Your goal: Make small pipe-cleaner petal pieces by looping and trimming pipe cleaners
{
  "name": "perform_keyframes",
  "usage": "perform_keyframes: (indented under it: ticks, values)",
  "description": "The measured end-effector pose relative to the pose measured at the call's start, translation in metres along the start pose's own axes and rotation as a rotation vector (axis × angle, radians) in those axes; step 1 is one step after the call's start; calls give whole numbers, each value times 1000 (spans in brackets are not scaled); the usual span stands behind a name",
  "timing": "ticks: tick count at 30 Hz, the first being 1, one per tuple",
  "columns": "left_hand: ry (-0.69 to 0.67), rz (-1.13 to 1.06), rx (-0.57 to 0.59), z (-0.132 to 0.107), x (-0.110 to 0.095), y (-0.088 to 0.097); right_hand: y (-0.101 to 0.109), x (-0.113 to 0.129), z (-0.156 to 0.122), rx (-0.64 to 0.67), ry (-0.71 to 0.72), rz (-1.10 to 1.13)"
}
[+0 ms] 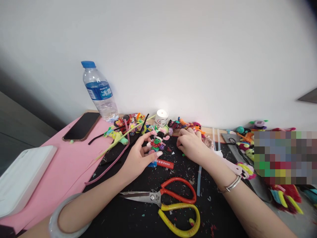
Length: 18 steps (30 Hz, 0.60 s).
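My left hand (138, 157) pinches a small colourful pipe-cleaner figure (157, 142) between thumb and fingers, above a black mat (138, 215). My right hand (190, 143) rests knuckles-up on the mat just right of the figure, fingers curled down toward the pile of pipe-cleaner figures (185, 125) along the wall; what its fingers hold is hidden. A red lighter (165, 163) lies just below the left hand. Scissors with one red and one yellow handle (170, 201) lie closed on the mat between my forearms.
A water bottle (99, 92) stands at the back left beside a phone (81, 126) on pink paper (61, 165). A white box (22, 178) sits at far left. A white roll (161, 118) stands by the wall. Loose pipe cleaners (119, 138), glue sticks (199, 180) and more figures (247, 148) lie around.
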<state>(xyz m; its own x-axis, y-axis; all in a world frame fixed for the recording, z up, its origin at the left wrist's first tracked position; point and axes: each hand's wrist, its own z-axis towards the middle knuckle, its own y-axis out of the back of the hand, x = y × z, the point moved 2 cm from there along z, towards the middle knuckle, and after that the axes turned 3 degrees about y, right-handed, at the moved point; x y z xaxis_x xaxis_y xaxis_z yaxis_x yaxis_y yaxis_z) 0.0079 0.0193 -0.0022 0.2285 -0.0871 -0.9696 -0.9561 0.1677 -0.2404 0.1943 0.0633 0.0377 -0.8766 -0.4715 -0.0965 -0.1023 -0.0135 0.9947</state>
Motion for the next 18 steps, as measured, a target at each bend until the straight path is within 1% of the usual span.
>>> perform_keyframes:
  ticks: [7,12,13,16,18]
  values:
    - [-6,11,-3,1,-1,0,2,1,-1,-3,12,88]
    - [3,6,-1,1,-1,0,12,-7,2,-33,-50,308]
    - [2,7,-2,1,-1,0,15,-10,2,-41,-52,373]
    - [-1,13,-5,1,-1,0,19,-19,1,-70,-110,777]
    - [1,13,-2,1,0,1,19,-22,0,-50,-156,1014]
